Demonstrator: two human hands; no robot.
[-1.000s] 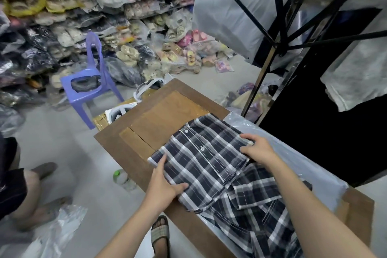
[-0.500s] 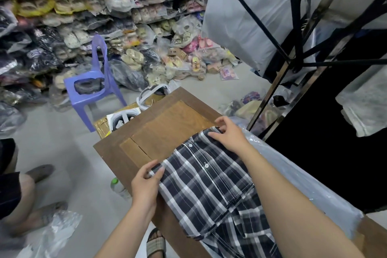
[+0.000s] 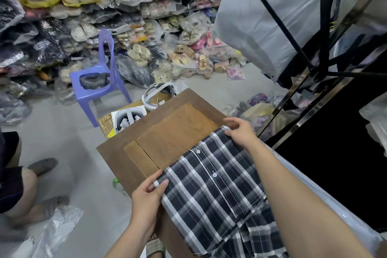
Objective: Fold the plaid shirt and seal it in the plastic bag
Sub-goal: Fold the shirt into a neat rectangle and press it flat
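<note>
Plaid shirt (image 3: 211, 190) of dark navy-and-white checked cloth lies folded on the brown wooden table (image 3: 173, 130). The left hand (image 3: 146, 197) pinches its near-left corner, the right hand (image 3: 240, 132) grips its far corner, and a clear plastic bag (image 3: 343, 213) lies just beside its right.

Bare table (image 3: 178, 130) ahead; rack (image 3: 297, 109) crowds right.
</note>
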